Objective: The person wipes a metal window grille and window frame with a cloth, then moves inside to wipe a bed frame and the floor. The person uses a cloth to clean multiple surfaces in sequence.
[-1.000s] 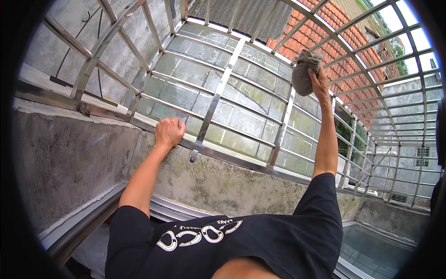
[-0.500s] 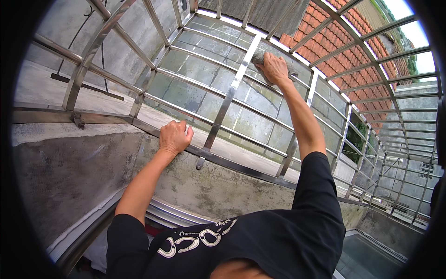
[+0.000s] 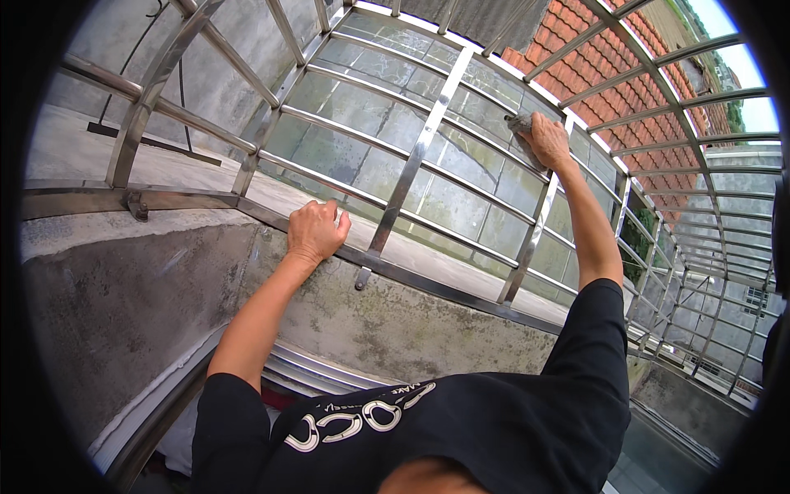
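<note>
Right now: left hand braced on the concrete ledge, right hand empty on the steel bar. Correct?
Not quite. The right hand is not empty: it presses a grey cloth against the steel bar, as the head view shows. The left hand is braced on the concrete ledge.

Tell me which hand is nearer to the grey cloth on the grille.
Right. The right hand presses the grey cloth against an upright steel bar. The left hand rests well down and to the left, on the concrete ledge by the bottom rail.
</note>
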Demonstrator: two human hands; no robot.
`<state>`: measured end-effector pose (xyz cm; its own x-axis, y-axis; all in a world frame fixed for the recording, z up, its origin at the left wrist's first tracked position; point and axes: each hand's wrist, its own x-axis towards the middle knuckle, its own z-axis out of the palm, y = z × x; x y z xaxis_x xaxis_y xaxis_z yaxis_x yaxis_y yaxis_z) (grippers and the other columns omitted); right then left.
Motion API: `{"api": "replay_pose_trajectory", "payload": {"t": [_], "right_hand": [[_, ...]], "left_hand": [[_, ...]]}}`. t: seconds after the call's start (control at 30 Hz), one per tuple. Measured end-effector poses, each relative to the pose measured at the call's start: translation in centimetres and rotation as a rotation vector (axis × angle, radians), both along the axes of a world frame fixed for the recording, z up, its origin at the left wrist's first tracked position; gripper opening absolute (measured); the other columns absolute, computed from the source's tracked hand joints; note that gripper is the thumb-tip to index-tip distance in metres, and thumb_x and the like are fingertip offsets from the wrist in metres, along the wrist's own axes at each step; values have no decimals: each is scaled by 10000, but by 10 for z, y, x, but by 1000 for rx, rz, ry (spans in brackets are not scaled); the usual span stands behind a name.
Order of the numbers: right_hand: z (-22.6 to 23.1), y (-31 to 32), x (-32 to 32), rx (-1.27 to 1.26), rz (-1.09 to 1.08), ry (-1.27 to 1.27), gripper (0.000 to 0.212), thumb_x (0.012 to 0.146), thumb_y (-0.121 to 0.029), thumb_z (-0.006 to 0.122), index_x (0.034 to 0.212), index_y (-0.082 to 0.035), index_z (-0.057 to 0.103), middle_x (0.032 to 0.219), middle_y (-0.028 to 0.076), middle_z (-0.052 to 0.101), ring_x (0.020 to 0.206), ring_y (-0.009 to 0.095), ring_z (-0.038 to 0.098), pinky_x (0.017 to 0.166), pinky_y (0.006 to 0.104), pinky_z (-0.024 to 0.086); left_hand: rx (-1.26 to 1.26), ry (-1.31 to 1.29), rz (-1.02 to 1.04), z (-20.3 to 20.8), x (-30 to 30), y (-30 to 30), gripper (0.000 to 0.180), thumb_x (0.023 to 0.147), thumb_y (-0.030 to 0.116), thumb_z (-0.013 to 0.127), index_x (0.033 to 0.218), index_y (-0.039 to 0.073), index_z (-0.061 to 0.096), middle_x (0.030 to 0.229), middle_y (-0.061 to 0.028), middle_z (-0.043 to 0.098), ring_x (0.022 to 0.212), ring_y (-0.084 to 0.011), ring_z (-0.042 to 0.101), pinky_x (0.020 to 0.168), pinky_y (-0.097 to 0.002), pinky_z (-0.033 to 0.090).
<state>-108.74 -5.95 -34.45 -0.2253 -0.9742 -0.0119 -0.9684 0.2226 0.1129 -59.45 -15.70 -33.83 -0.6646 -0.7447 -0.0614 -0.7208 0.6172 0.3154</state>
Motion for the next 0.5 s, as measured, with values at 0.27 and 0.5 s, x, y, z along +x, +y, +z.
{"api": "replay_pose_trajectory", "payload": {"t": [0.27,0.5], "right_hand": [[-3,-107,63,-141,111,-69,389,922,-437,542,985,-57,489,939,140,598,914,328,611,772,454,417],[9,10,-8,-67,50,-85,361,927,-416,542,1035,-76,490,970,107,602,990,304,592,803,439,394]], "left_hand": [[-6,25,8,-4,0,-4,305,832,330,597,704,56,633,672,-167,629,663,-339,642,603,-461,516],[2,47,2,-5,2,-5,350,854,369,600,691,60,628,663,-159,628,676,-328,644,591,-455,511]]}}
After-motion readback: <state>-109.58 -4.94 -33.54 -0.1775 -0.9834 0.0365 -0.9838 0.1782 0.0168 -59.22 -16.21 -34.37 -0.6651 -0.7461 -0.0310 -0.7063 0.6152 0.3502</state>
